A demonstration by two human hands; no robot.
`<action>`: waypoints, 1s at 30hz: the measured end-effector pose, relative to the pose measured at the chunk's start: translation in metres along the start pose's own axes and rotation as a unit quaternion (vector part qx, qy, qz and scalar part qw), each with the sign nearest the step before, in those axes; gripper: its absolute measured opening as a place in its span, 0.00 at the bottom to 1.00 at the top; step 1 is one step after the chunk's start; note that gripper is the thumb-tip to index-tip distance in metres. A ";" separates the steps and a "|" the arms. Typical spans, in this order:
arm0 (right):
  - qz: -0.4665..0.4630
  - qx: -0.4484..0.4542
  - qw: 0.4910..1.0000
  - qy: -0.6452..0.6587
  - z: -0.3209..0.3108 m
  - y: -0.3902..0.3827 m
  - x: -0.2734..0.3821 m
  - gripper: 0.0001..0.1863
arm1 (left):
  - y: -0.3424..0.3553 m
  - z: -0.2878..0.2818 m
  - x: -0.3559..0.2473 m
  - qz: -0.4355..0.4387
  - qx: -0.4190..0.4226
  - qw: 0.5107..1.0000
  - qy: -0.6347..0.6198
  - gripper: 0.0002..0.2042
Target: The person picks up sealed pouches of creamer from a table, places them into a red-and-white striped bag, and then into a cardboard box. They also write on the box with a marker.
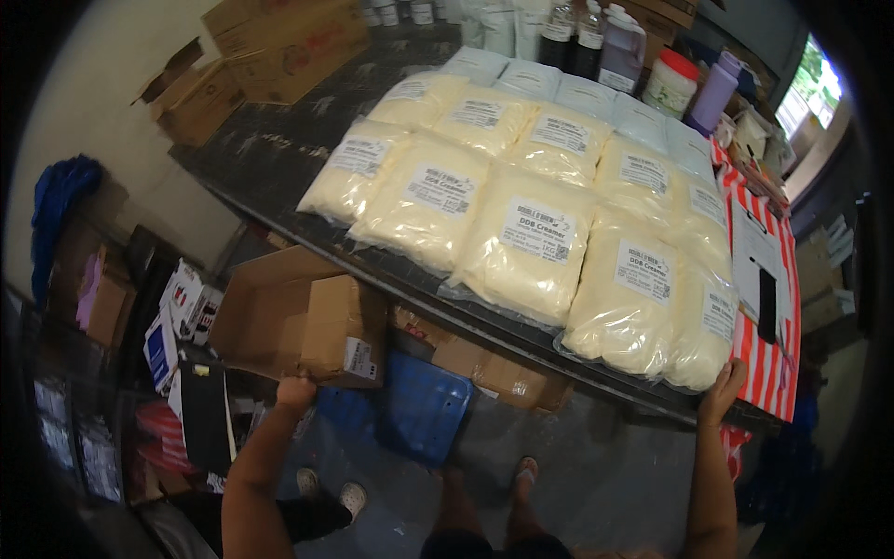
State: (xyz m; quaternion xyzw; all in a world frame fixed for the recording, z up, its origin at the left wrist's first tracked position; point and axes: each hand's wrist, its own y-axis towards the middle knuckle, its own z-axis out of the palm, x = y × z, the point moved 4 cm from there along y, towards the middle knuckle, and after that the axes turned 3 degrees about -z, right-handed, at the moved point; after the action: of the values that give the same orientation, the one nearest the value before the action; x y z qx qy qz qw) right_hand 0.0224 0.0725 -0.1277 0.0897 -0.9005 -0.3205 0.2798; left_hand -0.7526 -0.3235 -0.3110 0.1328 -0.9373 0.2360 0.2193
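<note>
Cardboard box (307, 321) held by left hand (296, 391).

Storeroom: stacked cartons (279, 42), bagged powder (526, 244), bottles (596, 42)

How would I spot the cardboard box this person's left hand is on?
Start at the long dark table covered with bags of pale powder. Just off its near-left edge, an open brown box is held up from below by the left hand. Unlike the boxes stacked on the table, it gapes open, tipped on its side, with a small white label on one flap.
</note>
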 end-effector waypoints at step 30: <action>0.010 0.037 0.999 0.006 0.000 0.002 -0.026 0.19 | 0.029 -0.043 0.121 -0.472 -0.132 0.723 -0.487 0.56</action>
State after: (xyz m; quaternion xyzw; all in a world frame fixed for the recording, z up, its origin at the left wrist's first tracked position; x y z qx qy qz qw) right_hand 0.0439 0.0829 -0.1384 0.0926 -0.9108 -0.2837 0.2852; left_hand -0.8535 -0.2946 -0.2309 0.6243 -0.7530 -0.1212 -0.1688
